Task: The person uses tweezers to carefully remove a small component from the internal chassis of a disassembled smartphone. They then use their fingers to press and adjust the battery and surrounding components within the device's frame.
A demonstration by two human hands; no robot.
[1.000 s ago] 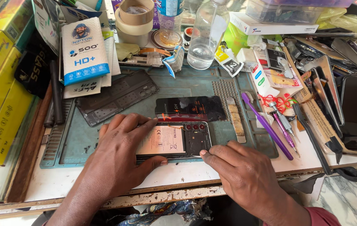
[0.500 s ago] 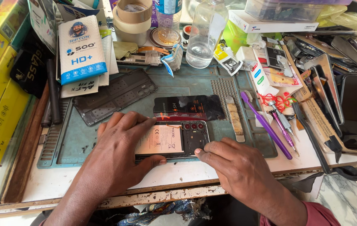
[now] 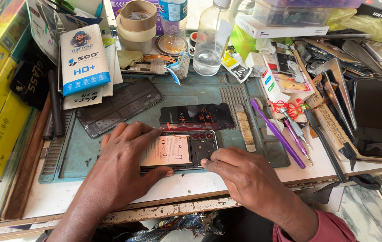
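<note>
Fingers of the left hand (image 3: 121,166) are lying spread over the opened smartphone (image 3: 179,150), thumb pinching its near edge; the right hand (image 3: 244,177) is pressing curled fingertips on its lower right corner. The phone is lying mid-frame on the teal repair mat (image 3: 200,94), just below a detached black back cover (image 3: 196,117).

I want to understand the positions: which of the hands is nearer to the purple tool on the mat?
Right. The right hand lies at the opened phone's camera end, just left of the purple tool. The left hand covers the phone's other end, farther away.
</note>
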